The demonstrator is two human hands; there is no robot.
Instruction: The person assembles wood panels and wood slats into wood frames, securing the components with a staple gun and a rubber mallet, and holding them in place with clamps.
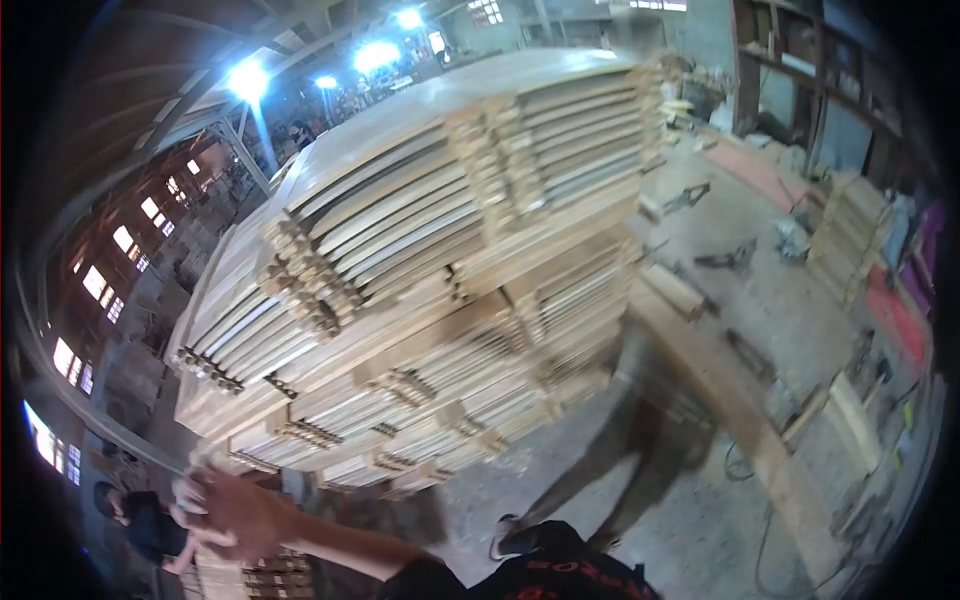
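My left hand reaches out at the lower left, blurred by motion, with its fingers curled. At the fingertips shows a pale, whitish shape; I cannot tell what it is. The hand overlaps the near lower-left corner of a large stack of wooden panels. Pale slats lie in layers in this stack, with bundles of wood ends between them and a broad flat sheet on top. My right hand is out of view.
A person in dark clothing is at the lower left, close beyond my hand. Long planks lie on the concrete floor to the right. A slatted wooden panel leans farther right. Shelving stands at the back right.
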